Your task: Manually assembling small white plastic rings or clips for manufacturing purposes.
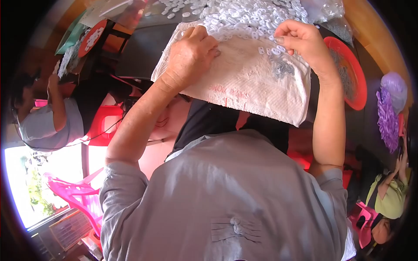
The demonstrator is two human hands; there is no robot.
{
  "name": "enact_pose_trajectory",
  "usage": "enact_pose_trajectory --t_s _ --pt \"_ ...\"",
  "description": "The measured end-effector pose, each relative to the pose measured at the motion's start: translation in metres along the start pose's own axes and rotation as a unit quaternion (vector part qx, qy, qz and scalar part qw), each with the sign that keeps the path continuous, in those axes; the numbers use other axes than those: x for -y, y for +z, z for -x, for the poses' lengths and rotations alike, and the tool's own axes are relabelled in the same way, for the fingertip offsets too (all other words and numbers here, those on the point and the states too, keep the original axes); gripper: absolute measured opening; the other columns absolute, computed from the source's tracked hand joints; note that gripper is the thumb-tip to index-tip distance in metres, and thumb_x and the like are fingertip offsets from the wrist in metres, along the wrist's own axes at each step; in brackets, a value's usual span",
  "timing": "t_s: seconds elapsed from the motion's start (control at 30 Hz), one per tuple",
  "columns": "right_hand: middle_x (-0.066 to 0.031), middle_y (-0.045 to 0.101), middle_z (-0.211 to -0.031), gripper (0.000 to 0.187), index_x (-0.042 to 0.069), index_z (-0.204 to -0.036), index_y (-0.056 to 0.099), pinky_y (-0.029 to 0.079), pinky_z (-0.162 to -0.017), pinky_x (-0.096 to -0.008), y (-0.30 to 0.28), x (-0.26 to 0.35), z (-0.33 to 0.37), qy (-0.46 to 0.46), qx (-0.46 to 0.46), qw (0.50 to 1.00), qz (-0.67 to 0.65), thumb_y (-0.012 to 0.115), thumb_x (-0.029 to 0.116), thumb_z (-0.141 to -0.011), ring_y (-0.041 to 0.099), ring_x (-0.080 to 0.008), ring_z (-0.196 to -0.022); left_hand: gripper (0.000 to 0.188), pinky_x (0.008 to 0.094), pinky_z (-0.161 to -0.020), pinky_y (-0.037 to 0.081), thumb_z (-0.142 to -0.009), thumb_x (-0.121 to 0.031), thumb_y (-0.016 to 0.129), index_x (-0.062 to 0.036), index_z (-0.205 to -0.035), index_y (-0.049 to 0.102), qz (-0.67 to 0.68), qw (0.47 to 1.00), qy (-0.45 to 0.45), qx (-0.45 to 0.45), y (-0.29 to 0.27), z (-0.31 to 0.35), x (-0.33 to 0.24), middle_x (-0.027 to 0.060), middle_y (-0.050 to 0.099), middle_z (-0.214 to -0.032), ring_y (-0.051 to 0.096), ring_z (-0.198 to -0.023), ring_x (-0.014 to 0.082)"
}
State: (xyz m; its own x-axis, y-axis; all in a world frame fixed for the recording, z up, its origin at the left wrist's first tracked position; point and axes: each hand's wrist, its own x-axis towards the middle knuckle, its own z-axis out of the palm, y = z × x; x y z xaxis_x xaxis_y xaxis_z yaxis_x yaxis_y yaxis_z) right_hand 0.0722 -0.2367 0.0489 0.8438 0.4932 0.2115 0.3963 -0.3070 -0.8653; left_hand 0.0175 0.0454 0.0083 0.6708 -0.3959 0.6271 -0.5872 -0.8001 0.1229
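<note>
A cream woven sack, spread flat like a work surface, slopes from the table toward my lap. My left hand rests at its upper left with fingers curled down; whatever they hold, if anything, is hidden. Near its upper right, the thumb and forefinger of my right hand come together in a pinch, and what is between them is too small to make out. Just beside those fingertips lie several small white oval plastic pieces with holes. Below them sits a little heap of thin grey metal pieces.
A large pile of white oval pieces covers the far side. To the right stands a red tray holding more grey metal pieces. Another person sits at the left beside a red plate, and one more person at the far right.
</note>
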Motion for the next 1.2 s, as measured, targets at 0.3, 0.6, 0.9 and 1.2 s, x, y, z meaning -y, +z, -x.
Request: enact_pose_trajectory --t_s 0.3,0.6,0.9,1.2 --pt "-0.0057 0.053 -0.057 0.010 0.003 -0.083 0.062 0.038 -0.054 -0.0302 0.015 0.007 0.006 -0.025 0.029 0.959 0.281 0.064 0.010 -0.076 0.050 -0.0136 -0.054 0.013 0.0363 -0.063 0.051 -0.067 -0.006 0.070 -0.0077 -0.076 0.060 0.082 0.996 0.033 0.020 -0.008 -0.007 -0.018 0.0044 0.056 -0.083 0.059 -0.084 0.0249" --pt "-0.0130 0.063 -0.070 0.012 0.004 -0.083 0.064 0.046 -0.065 -0.0367 0.015 0.000 0.002 -0.048 0.018 0.947 0.317 0.064 0.010 -0.073 0.063 -0.0270 -0.069 0.017 0.0378 -0.069 0.049 -0.072 -0.004 0.065 -0.0058 -0.089 0.063 0.159 0.984 0.058 0.047 0.023 -0.041 -0.040 0.0088 0.057 -0.086 0.058 -0.083 0.0286" --pt "-0.0175 0.065 -0.076 0.019 0.001 -0.079 0.064 0.047 -0.070 -0.0422 0.008 0.003 0.008 -0.018 0.010 0.947 0.320 0.049 0.001 -0.067 0.063 -0.0342 -0.077 0.014 0.0384 -0.069 0.050 -0.072 -0.005 0.063 -0.0077 -0.085 0.062 0.113 0.987 0.097 0.059 0.047 -0.057 -0.052 0.0084 0.054 -0.083 0.058 -0.084 0.0280" --pt "-0.0155 0.065 -0.074 0.013 0.002 -0.085 0.064 0.047 -0.068 -0.0394 0.008 -0.002 0.007 -0.059 -0.007 0.945 0.322 0.060 0.009 -0.075 0.064 -0.0322 -0.073 0.008 0.0382 -0.067 0.051 -0.071 -0.007 0.064 -0.0081 -0.079 0.061 0.097 0.989 0.103 0.048 0.044 -0.056 -0.049 0.0075 0.057 -0.083 0.059 -0.084 0.0279"
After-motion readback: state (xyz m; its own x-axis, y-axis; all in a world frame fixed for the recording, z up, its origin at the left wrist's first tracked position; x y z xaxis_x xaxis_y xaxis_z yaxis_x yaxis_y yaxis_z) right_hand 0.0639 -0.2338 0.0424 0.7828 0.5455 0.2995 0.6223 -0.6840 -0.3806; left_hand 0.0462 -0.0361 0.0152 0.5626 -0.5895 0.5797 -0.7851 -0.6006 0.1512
